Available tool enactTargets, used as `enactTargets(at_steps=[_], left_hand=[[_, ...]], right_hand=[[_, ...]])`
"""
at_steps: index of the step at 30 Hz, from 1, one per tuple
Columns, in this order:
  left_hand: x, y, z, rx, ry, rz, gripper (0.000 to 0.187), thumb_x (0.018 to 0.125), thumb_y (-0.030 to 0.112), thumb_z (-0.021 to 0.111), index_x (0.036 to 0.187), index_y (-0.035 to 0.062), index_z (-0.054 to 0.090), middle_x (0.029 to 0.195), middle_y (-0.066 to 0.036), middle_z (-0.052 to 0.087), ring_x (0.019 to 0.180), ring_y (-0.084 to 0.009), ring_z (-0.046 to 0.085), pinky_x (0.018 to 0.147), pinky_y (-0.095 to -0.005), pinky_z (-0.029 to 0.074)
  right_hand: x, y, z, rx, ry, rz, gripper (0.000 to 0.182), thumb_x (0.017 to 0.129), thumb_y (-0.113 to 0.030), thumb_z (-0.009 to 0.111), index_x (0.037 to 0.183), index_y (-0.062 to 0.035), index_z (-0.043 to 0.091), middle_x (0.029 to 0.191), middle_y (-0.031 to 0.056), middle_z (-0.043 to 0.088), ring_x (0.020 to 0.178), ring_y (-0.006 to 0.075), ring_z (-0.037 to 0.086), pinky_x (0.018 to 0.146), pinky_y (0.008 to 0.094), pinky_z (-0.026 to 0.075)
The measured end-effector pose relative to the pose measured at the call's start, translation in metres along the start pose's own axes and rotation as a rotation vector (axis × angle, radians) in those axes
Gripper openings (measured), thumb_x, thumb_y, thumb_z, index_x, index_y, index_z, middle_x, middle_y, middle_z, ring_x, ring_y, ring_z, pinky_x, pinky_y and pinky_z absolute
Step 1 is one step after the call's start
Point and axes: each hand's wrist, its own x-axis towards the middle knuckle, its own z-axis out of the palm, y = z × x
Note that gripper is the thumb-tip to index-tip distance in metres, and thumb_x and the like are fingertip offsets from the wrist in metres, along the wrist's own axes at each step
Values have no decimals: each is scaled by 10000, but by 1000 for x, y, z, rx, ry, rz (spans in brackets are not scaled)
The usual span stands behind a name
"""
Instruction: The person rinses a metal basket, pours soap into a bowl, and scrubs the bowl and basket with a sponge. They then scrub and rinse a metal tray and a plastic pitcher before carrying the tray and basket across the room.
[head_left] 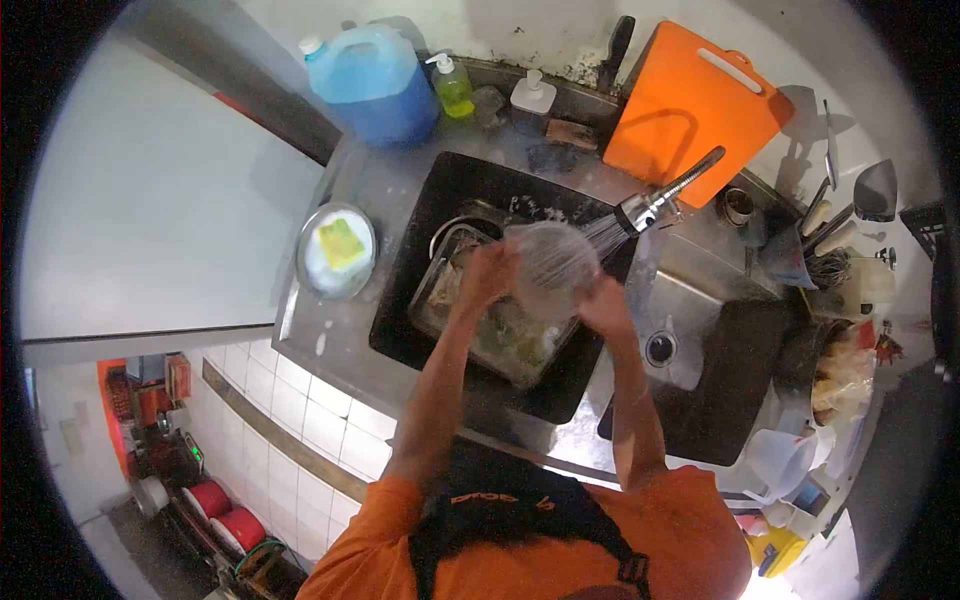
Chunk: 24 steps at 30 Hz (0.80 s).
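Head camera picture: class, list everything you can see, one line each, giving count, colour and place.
Clear container: 1, see-through, held over left sink under spray.
Faucet: 1, silver, spraying.
Tray: 1, metal, in left sink.
Jug: 1, blue, back counter.
Soap bottle: 1, yellow-green, beside jug.
Cutting board: 1, orange, against wall.
Plate with sponge: 1, yellow sponge, left counter.
Left hand: on container.
Right hand: on container.

Two hands, the left hand (487, 272) and the right hand (604, 300), hold a clear bowl (551, 262) under the tap (660, 200). Water sprays on it. A tray (500, 335) sits in the sink (440, 190) below. An orange board (690, 110) leans nearby.
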Motion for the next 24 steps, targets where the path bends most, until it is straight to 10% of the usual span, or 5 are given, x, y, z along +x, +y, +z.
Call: enactTargets(at_steps=[3, 6, 13, 21, 24], left_hand=[[-10, 86, -22, 206, 135, 73, 575, 849, 409, 706, 1283, 50, 595, 1259, -161, 625, 1134, -283, 622, 916, -385, 498], [-3, 103, -29, 149, 234, 317, 573, 848, 425, 703, 1291, 78, 592, 1280, -162, 611, 1113, -289, 632, 890, -390, 505], [-3, 131, -26, 188, 107, 142, 547, 872, 314, 690, 1335, 73, 526, 1212, -149, 634, 1074, -282, 628, 898, -393, 492], [29, 85, 1, 152, 63, 381, 504, 861, 194, 690, 1314, 43, 526, 1308, -159, 570, 1200, -311, 555, 986, -399, 449], [25, 98, 8, 328, 107, 444, 524, 851, 163, 682, 1328, 41, 504, 1319, -165, 559, 1227, -338, 530, 1020, -422, 423]], right_hand=[[19, 25, 8, 716, 350, 61, 344, 809, -138, 561, 1095, 28, 658, 757, 219, 635, 696, 254, 645, 682, 352, 514], [21, 16, 2, 211, 301, 75, 262, 820, -81, 530, 987, 35, 694, 809, 176, 685, 737, 169, 620, 699, 324, 496], [14, 9, -7, 369, 317, 171, 231, 866, -111, 562, 985, 51, 675, 754, 180, 666, 707, 141, 594, 659, 330, 477], [3, -4, -8, 458, 531, 118, 235, 865, -161, 583, 925, 46, 676, 688, 195, 641, 640, 145, 606, 620, 346, 477], [3, -9, -23, 317, 294, 157, 237, 878, -155, 575, 933, 50, 680, 692, 178, 652, 646, 142, 600, 621, 345, 477]])
